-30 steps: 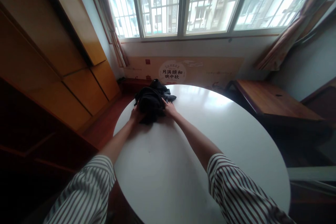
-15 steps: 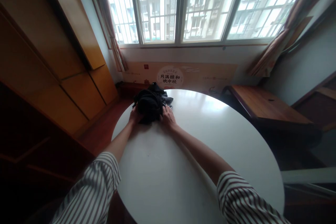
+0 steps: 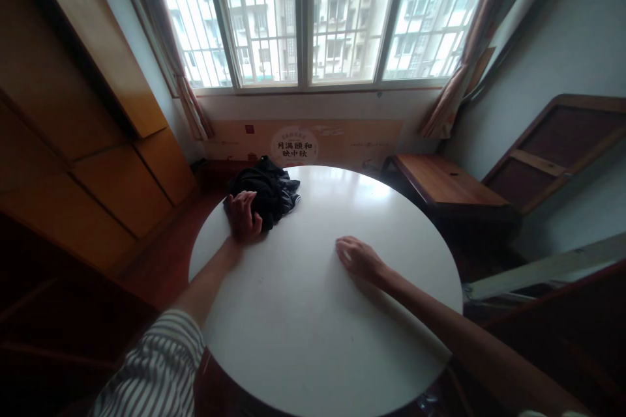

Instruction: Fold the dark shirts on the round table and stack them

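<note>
A crumpled bundle of black cloth [image 3: 267, 186], probably clothing, lies at the far left edge of the round white table [image 3: 313, 313]. A shinier black part with white stripes shows on its right side. My left hand [image 3: 246, 216] is at the near side of the bundle, palm up, fingers bent and apart, holding nothing. Whether it touches the cloth I cannot tell. My right hand [image 3: 359, 259] is away from the bundle, low over the table's middle. Its fingers are curled in toward the thumb, and nothing shows in them.
Wooden cabinets [image 3: 107, 169] line the left wall. Barred windows [image 3: 303, 19] with curtains are ahead, above a printed banner [image 3: 337, 137]. A low wooden table [image 3: 440, 179] stands at the right, with a framed wooden panel [image 3: 557, 150] leaning by the wall.
Both hands were on the sides of the black bundle. My right hand has let go and moved right and nearer; my left hand has opened and turned palm up. The view has turned right.
</note>
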